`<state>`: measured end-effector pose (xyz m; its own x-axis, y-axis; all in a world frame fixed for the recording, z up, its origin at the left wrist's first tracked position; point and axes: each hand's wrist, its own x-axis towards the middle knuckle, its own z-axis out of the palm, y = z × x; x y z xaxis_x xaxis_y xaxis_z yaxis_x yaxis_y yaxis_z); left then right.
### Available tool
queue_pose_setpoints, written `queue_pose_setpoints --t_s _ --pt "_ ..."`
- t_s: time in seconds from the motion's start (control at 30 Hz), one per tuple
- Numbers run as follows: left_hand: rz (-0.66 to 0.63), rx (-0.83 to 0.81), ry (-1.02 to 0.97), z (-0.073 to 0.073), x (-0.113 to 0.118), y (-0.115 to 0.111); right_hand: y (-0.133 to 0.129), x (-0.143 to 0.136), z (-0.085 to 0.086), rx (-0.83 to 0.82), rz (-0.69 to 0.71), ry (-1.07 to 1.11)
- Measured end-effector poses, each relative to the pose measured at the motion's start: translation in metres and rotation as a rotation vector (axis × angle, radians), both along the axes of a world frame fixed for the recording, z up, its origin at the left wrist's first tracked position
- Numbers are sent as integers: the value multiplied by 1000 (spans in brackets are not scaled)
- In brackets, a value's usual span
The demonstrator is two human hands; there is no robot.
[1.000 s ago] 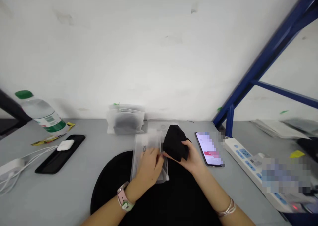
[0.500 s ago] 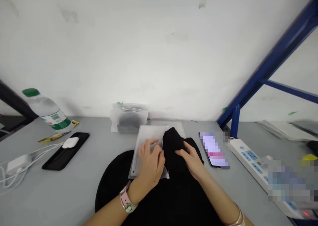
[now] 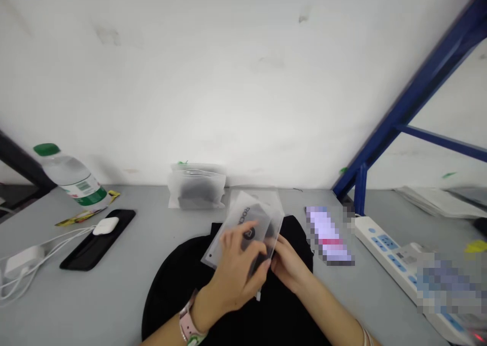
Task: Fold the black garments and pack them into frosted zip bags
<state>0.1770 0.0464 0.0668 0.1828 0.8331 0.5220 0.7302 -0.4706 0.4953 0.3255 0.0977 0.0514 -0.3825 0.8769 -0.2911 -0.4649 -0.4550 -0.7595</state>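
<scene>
A frosted zip bag [image 3: 241,219] with dark lettering lies tilted over the black cloth [image 3: 178,275] in the middle. My left hand [image 3: 238,265] grips the bag's front and lower edge, thumb and fingers bent around it. At the bag's right edge my right hand [image 3: 289,265] has its fingers pressed together on the plastic, partly behind it. Something dark shows inside the bag near the fingers. Beyond the right hand is more folded black fabric [image 3: 294,227].
Another frosted bag [image 3: 200,188] stands against the wall. To the left are a green-capped bottle [image 3: 78,176], a black tray [image 3: 91,244] with a white case [image 3: 105,226], and white cables. A phone [image 3: 329,237] and a white power strip [image 3: 395,265] lie on the right.
The frosted bag has tilted and moved right, with both hands now on it. My right hand has left the folded black piece, which is no longer plainly seen in front.
</scene>
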Motion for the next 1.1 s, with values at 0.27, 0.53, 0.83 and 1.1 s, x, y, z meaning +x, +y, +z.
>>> queue_pose_setpoints --t_s 0.27,0.53,0.83,1.1 --pt "-135 -934 -1019 18 -46 32 2 10 6 53 62 -31" --pt "-214 -1090 -1154 6 -31 25 -3 9 14 324 117 -305" --pt "-140 -919 -1408 2 -34 32 17 36 13 457 -228 -596" --pt "-38 -480 -1539 18 -77 48 37 -9 48 652 87 -647"
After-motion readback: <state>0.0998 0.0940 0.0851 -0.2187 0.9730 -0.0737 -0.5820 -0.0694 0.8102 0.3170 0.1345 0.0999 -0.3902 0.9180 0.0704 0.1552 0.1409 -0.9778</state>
